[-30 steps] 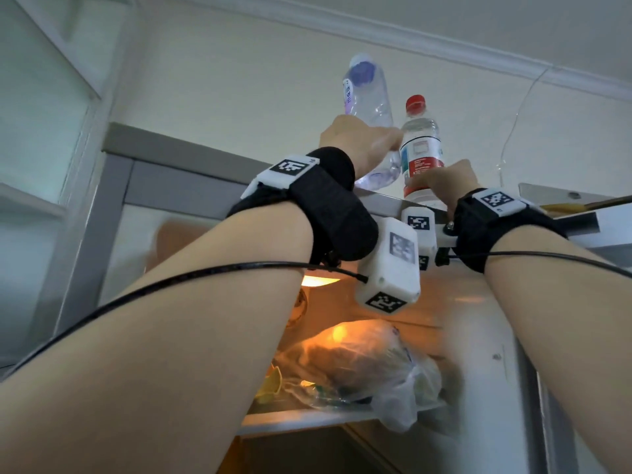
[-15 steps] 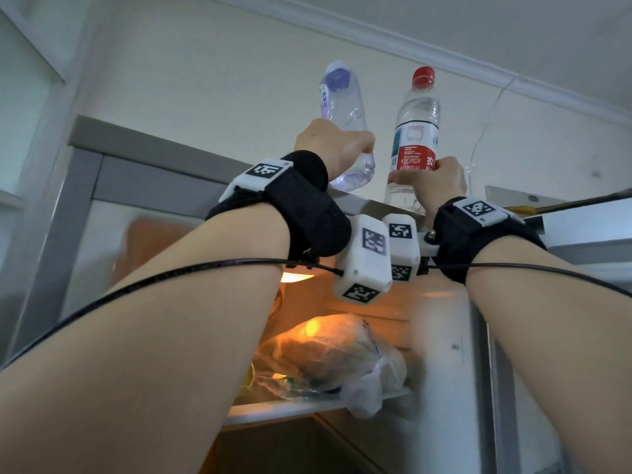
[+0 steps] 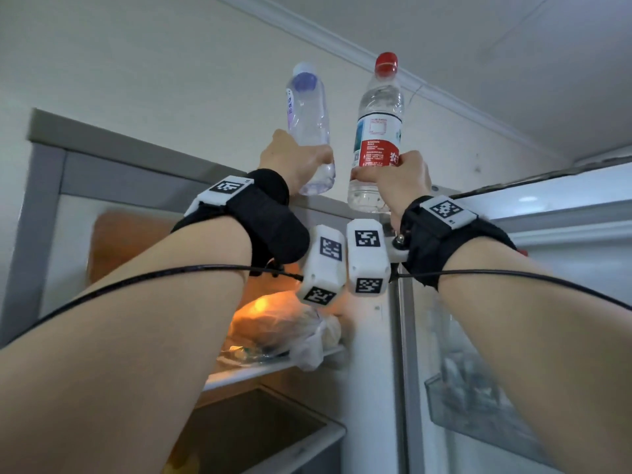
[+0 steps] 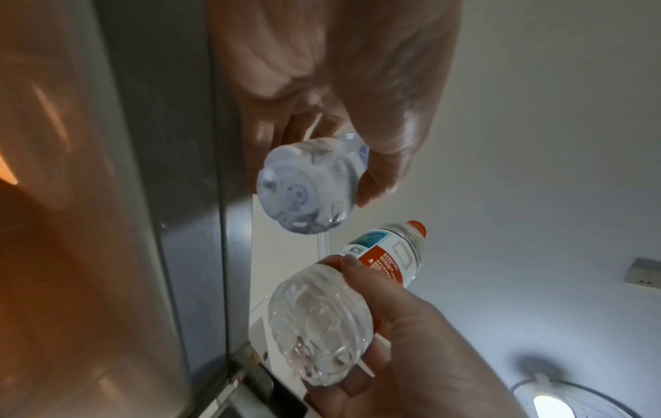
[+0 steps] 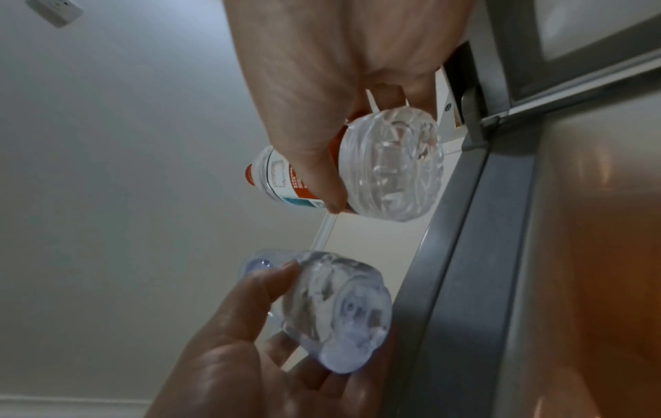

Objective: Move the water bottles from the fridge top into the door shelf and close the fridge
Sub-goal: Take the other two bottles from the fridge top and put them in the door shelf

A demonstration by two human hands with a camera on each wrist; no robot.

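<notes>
A clear water bottle with a purple cap (image 3: 307,111) stands upright in my left hand (image 3: 301,162), which grips its lower part. Beside it on the right, my right hand (image 3: 396,172) grips a red-capped, red-labelled water bottle (image 3: 378,131) low on its body. Both bottles are just above the front edge of the grey fridge top (image 3: 143,148). The left wrist view shows the purple-cap bottle's bare base (image 4: 307,192) clear of any surface. The right wrist view shows the red-capped bottle's ribbed base (image 5: 390,164) held in the air too.
The fridge is open and lit inside, with bagged food (image 3: 280,333) on a shelf and a drawer (image 3: 256,432) below. The open door at right carries a clear door shelf (image 3: 478,405) with blurred contents. The ceiling is close above.
Both hands have risen, lifting the two bottles a little off the fridge top. The bottles now stand more upright and closer together.
</notes>
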